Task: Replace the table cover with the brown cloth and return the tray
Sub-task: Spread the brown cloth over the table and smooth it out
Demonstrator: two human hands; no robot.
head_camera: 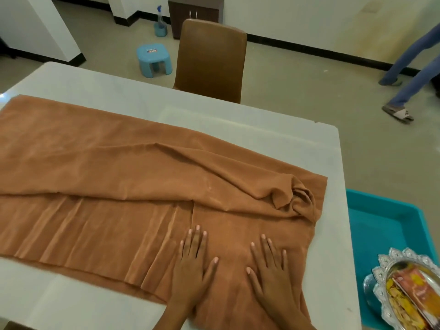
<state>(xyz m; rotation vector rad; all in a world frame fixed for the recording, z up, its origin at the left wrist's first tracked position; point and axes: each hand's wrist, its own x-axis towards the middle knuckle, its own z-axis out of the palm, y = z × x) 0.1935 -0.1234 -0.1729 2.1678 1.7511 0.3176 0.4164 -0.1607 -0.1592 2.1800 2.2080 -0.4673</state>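
Two hands lie flat on the cloth [133, 163] at the lower centre of the frame, the left hand [190, 265] and the right hand [269, 275] both with fingers straight and spread, palms down, pinching nothing. The brown cloth covers much of the white table [238, 125], running from the left edge of the frame almost to the table's right edge, with bare white showing along the far side and at the lower left. It looks soft, limp and light: long creases cross its near half, a loose ridge runs through the middle, and a bunched knot of fabric sits at centre right. Judged from that, it should slide readily on the smooth top and will not hold a shape, so the likely places to take hold are the hem and corners, or the bunched fold to pull it out, with flat palms for smoothing. The tray [404, 291], a silvery dish with a scalloped rim carrying colourful packets, is at the lower right, off the table above a teal tub [381, 225]; it appears rigid, best held by its rim. A blue stool [154, 59] at upper left bears a label too blurred to read; the packets' print is likewise illegible.
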